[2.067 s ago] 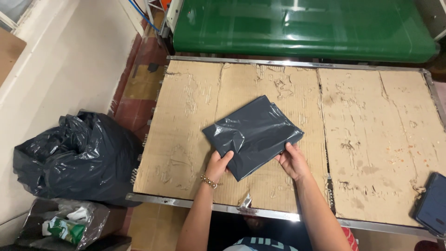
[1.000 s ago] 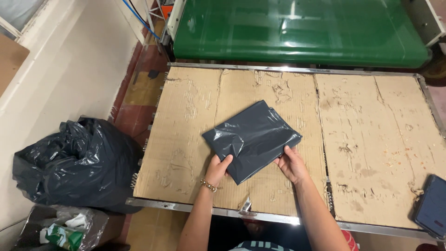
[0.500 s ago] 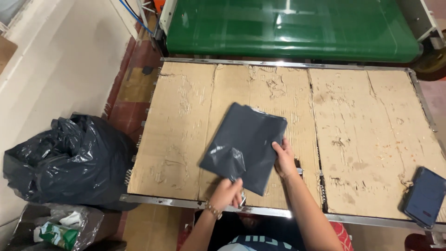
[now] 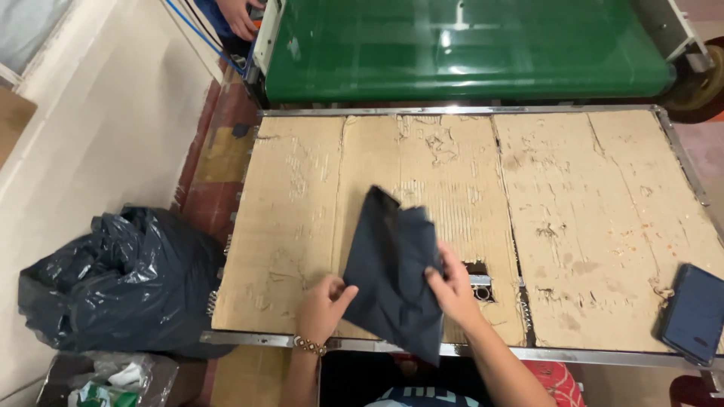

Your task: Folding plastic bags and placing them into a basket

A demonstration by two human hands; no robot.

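Note:
A dark grey plastic mailer bag (image 4: 392,271) is lifted off the cardboard-covered table (image 4: 588,203) near its front edge, tilted up on end. My right hand (image 4: 452,290) grips its right edge with fingers curled over it. My left hand (image 4: 323,307), with a beaded bracelet at the wrist, pinches the bag's lower left edge. The bag's bottom corner hangs past the table's metal front rim.
A green conveyor belt (image 4: 460,49) runs along the far side, with another person's hand (image 4: 240,15) at its left end. A dark phone (image 4: 694,313) lies at the table's right front corner. A full black rubbish bag (image 4: 121,283) sits on the floor at left.
The mailer bag lay flat under both hands; it has since been raised and turned upright toward me. The camera view has shifted slightly, and my hands moved closer to the front edge.

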